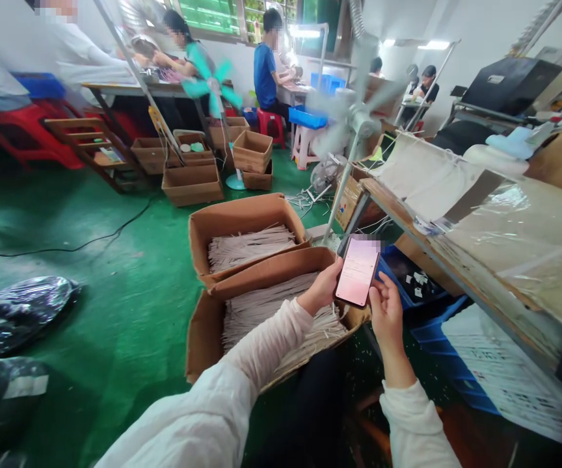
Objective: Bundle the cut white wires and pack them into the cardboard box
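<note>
A smartphone (356, 273) with a lit pinkish screen is held up in front of me, tilted slightly. My left hand (324, 285) grips its left side, fingers behind it. At the phone's lower right edge, my right hand (386, 309) has its fingers curled, with the thumb beside the edge; it looks closed on that side of the phone. Below and behind the phone stands an open cardboard box (203, 344) full of thin pale strips (266, 318). A second cardboard box (242, 218) with similar strips (252, 247) sits just beyond it.
To the right is a workbench (408, 227) with blue crates (449, 364) under it. A fan (359, 120) stands ahead, another turquoise fan (213, 84) farther left. Black plastic bags (27, 312) lie at left. A cable (115, 233) crosses the floor. Several people sit at tables behind.
</note>
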A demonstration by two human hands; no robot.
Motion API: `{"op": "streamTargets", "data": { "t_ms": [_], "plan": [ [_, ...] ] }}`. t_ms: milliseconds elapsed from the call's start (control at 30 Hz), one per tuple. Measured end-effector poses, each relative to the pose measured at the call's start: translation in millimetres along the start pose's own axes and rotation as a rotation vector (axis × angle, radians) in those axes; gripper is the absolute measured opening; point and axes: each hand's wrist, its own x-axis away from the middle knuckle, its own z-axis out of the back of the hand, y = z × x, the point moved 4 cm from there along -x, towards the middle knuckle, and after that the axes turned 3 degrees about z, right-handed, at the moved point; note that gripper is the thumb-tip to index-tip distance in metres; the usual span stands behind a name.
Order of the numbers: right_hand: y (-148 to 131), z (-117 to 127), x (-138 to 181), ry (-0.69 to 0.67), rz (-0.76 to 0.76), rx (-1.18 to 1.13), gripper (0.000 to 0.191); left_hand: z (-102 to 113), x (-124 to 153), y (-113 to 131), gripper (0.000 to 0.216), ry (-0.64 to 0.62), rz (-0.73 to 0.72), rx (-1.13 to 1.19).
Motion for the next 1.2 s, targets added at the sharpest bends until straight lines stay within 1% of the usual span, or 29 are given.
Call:
{"op": "streamTargets", "data": {
  "t_ms": [100,167,233,267,300,367,433,467,533,633,700,833,1000,1200],
  "plan": [
    [-17.5,10.6,4.4,-0.050,0.275,0.281,0.036,-2.8,3.6,-1.4,0.050,0.007,-0.001,0.031],
    [-25.1,13.4,5.5,-0.120,0.442,0.467,0.027,-6.5,5.4,-1.7,0.050,0.000,0.010,0.042],
    [-26.8,14.5,1.9,-0.183,0.534,0.579,0.023,-10.4,6.8,-2.3,0.051,-0.007,0.020,0.044],
    [-26.5,15.6,-1.6,-0.185,0.552,0.611,0.025,-12.0,7.5,-2.7,0.051,-0.007,0.023,0.043],
    [-26.1,17.5,-5.7,-0.164,0.552,0.626,0.029,-13.3,8.1,-3.1,0.050,-0.005,0.023,0.040],
    [-26.0,23.4,-12.5,-0.079,0.516,0.612,0.040,-14.6,9.1,-3.8,0.049,0.005,0.018,0.031],
    [-27.9,28.6,-12.8,-0.022,0.477,0.574,0.045,-14.6,9.6,-4.0,0.049,0.018,0.009,0.024],
    [-29.5,29.8,-10.0,-0.023,0.467,0.563,0.043,-14.2,9.5,-4.0,0.049,0.024,0.004,0.022],
    [-32.9,29.0,0.2,-0.070,0.474,0.578,0.036,-13.3,8.7,-4.1,0.050,0.034,-0.002,0.022],
    [-35.6,24.1,17.0,-0.140,0.526,0.625,0.032,-12.3,6.9,-4.2,0.048,0.049,-0.017,0.022],
    [-34.9,20.3,22.6,-0.165,0.556,0.649,0.032,-12.6,6.4,-4.5,0.048,0.053,-0.026,0.021],
    [-34.0,15.2,20.7,-0.177,0.571,0.698,0.031,-14.7,8.4,-5.1,0.049,0.045,-0.026,0.010],
    [-42.2,6.4,18.4,-0.234,0.570,0.749,0.030,-17.2,12.7,-5.8,0.052,0.035,-0.015,-0.001],
    [-46.6,2.0,13.1,-0.197,0.566,0.772,0.031,-20.4,17.1,-7.5,0.049,0.014,-0.032,-0.011]
  ]
}}
